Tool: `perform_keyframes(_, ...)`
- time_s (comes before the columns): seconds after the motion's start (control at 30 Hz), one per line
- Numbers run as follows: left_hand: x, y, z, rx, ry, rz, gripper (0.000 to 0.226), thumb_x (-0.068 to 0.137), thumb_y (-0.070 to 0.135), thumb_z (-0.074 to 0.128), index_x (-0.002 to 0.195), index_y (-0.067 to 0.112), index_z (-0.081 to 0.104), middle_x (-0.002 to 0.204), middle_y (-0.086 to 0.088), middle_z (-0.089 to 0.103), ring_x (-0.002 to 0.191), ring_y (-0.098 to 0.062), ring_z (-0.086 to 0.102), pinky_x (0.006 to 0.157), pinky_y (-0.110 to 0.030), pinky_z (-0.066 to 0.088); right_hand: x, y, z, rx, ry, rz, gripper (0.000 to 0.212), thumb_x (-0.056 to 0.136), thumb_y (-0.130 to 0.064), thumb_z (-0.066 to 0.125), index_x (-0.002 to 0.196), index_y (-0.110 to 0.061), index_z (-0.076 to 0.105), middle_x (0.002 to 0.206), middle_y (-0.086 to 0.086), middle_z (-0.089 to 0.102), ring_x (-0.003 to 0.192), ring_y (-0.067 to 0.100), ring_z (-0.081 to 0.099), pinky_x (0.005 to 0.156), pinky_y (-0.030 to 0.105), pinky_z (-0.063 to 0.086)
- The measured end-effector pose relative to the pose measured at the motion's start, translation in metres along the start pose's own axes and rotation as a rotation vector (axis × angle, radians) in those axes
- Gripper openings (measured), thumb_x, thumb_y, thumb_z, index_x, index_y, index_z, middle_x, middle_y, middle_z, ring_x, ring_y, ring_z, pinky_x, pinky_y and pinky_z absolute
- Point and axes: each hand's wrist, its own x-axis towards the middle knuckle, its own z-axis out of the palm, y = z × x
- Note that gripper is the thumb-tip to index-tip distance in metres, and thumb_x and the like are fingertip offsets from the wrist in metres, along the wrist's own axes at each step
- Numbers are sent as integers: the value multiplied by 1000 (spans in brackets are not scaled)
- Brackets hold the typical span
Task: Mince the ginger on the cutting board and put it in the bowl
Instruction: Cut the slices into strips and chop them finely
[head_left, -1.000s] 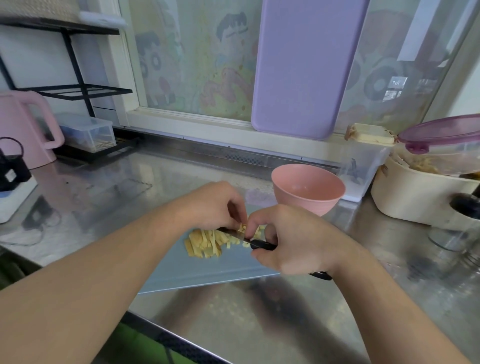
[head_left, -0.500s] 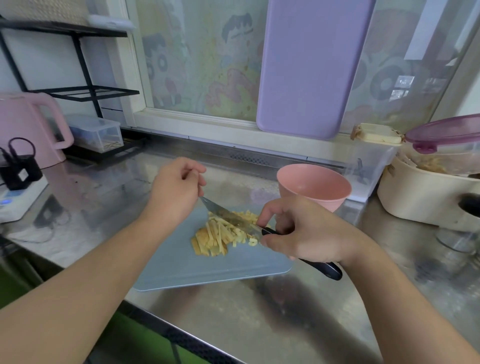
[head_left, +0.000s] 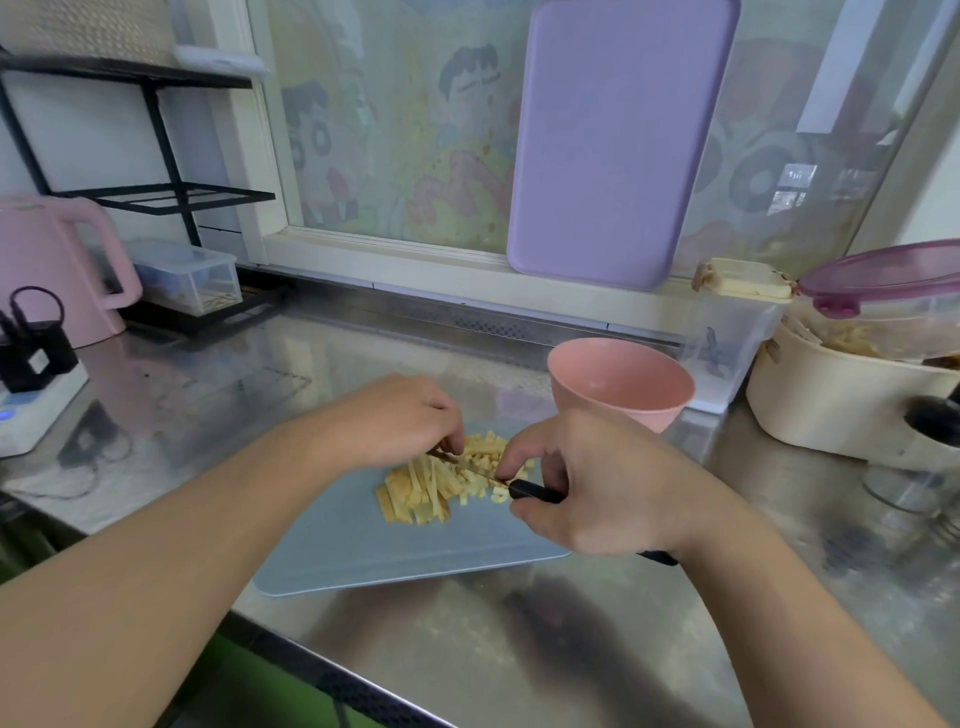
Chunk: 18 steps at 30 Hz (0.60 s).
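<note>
Yellow ginger (head_left: 431, 488), partly in strips and partly in small cubes, lies in a pile on the pale blue cutting board (head_left: 363, 551). My right hand (head_left: 597, 488) grips the black handle of a knife (head_left: 535, 491), whose blade lies down across the pile. My left hand (head_left: 400, 421) rests with curled fingertips on the blade's far end over the ginger. The pink bowl (head_left: 621, 379) stands just behind the board at the right; what it holds is not visible.
A steel counter (head_left: 467, 649) with its front edge close to me. Clear box (head_left: 727, 338) and cream pot with purple lid (head_left: 857, 395) at right. Pink kettle (head_left: 47, 265), black rack (head_left: 156, 192) and charger (head_left: 31, 358) at left. Purple board (head_left: 613, 140) leans on the window.
Half a second ago my left hand was lifted off to the left and the blade was tilted up; now the hand is back on the blade tip and the blade is down in the ginger.
</note>
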Motion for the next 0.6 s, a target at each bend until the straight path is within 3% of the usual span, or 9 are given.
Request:
perform_keyframes(0.13,7,-2,3,-89,70,47,28,98,23,55,95,32,81,101,20,75,101,-3,66,97,-31,52,0,7,1,24,24,19,21,87,-31,72,108,-35,75,57,-5,66,53,11,59,49,28,41)
perform_keyframes(0.2,6,-6,3,-284,282,63,23,96,20,60,95,29,80,100,17,77,102,-4,68,98,-29,50,1,13,1,60,49,35,17,87,-29,73,104,-33,74,56,-4,64,51,13,58,51,32,44)
perform_keyframes(0.27,3,-10,0,-460,557,15,18,95,20,61,90,27,77,92,10,76,95,-11,69,89,-32,51,4,20,3,158,62,61,10,88,-27,72,98,-30,73,54,-1,62,48,12,52,52,32,41)
perform_keyframes(0.33,-1,-15,2,-428,686,-111,14,96,22,59,90,24,72,86,5,72,89,-18,68,79,-36,51,5,25,4,274,56,94,3,89,-26,71,92,-27,72,55,5,64,48,16,51,53,33,41)
perform_keyframes(0.43,-9,-23,19,-227,489,-253,12,93,31,61,102,25,66,97,7,68,96,-21,66,79,-35,51,7,28,4,353,94,134,4,90,-23,70,87,-22,72,57,9,69,49,21,56,56,33,44)
perform_keyframes(0.5,-16,-22,40,-135,342,-287,36,89,49,59,119,28,61,119,6,61,113,-22,59,93,-38,50,8,28,6,361,132,155,3,91,-24,71,88,-22,72,60,8,72,53,26,63,58,35,50)
perform_keyframes(0.6,-22,-15,67,-79,276,-303,52,94,55,55,138,27,50,138,0,47,135,-26,40,107,-42,42,11,26,10,393,184,180,4,91,-27,72,89,-24,71,64,9,75,63,36,69,65,45,59)
